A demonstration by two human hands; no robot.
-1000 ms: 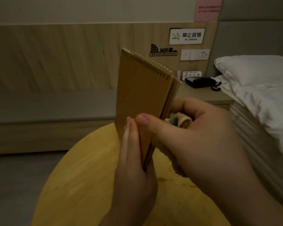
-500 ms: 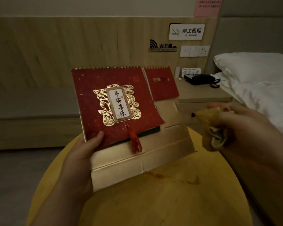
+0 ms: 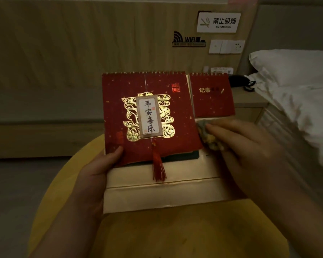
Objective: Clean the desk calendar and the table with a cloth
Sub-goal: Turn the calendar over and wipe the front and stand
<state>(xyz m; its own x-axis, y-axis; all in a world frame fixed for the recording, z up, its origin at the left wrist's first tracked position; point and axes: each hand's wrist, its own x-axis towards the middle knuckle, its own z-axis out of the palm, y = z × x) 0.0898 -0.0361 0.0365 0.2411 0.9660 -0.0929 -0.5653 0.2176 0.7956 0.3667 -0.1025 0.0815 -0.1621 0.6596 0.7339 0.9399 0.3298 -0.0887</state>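
Dim light fills a bedroom with a wood-panelled wall, and a round yellow desk (image 3: pixel 67 183) takes up the lower part of the view. Over its middle the desk calendar (image 3: pixel 149 118) is held up off the surface, tilted back toward the wall, red cover facing the camera with a gilt ornament and a red tassel (image 3: pixel 158 167) hanging down onto the pale gold base. A smaller red notepad (image 3: pixel 212 95) sits on the same base, just beside the main block on the right. The left hand (image 3: pixel 93 175) grips the calendar's lower left corner, thumb on the cover. The right hand (image 3: pixel 241 144) is closed around a bunched cloth (image 3: pixel 207 136) and presses it against the base just below the notepad, touching the cover's right edge. Wiping well here probably means short, light strokes along the gold card, keeping the cloth flat so it does not catch the loose page corners or the tassel, while the left hand braces from behind so the thin stand does not buckle. Beyond the desk's far right edge stand a bedside cabinet (image 3: pixel 250 101), a dark telephone (image 3: pixel 240 81) and a bed (image 3: pixel 296 94) with white linen.
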